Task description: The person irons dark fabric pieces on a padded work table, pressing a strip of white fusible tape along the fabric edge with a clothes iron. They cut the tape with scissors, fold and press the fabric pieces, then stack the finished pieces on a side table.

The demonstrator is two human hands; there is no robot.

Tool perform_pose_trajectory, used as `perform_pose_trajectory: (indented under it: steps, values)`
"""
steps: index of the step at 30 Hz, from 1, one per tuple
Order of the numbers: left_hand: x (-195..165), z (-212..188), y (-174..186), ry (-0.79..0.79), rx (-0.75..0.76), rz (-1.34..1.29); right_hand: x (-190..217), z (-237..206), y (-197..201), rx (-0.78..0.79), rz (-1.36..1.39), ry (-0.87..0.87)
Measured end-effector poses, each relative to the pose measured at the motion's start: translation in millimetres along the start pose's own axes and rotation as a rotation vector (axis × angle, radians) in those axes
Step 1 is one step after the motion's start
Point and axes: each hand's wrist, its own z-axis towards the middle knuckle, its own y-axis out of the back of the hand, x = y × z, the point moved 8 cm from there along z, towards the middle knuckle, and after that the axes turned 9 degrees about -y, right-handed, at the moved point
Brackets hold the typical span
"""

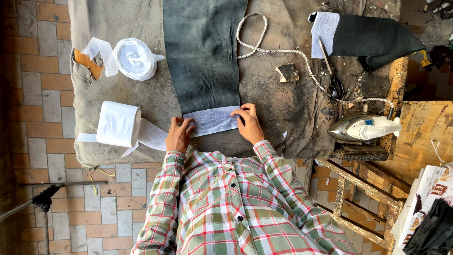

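Observation:
A dark green-grey fabric piece [204, 56] lies flat on the padded table [283, 104], running away from me. Across its near end sits a strip of white interfacing [212, 120]. My left hand [178, 134] presses the strip's left end with fingers spread on it. My right hand [249, 123] presses the strip's right end, fingertips on the edge. The strip runs left to a white interfacing roll [118, 123] at the table's near left. Neither hand grips anything.
A second white roll [136, 59] lies at the far left. An iron [361, 127] with a white braided cord [264, 45] rests on the right, beside scissors [330, 78] and folded dark fabric [377, 38]. A small wood block [288, 72] lies mid-table. Wooden frame and brick floor surround.

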Motion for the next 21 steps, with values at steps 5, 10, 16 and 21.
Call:
perform_pose_trajectory:
  steps: [5, 10, 16, 21]
  values:
    - [5.7, -1.8, 9.3, 0.11, 0.103, -0.024, -6.9, -2.3, -0.3, -0.006, -0.288, -0.055]
    - [4.6, -0.1, 23.4, 0.04, 0.133, 0.007, -16.3, -2.2, -2.3, 0.078, -0.385, -0.135]
    - [12.7, 4.4, 18.3, 0.074, 0.323, -0.008, -27.9, 5.6, -0.5, 0.211, -0.48, -0.169]
    - [14.6, 9.7, 18.2, 0.082, 0.379, -0.051, -33.5, 15.6, 0.4, 0.302, -0.49, -0.194]
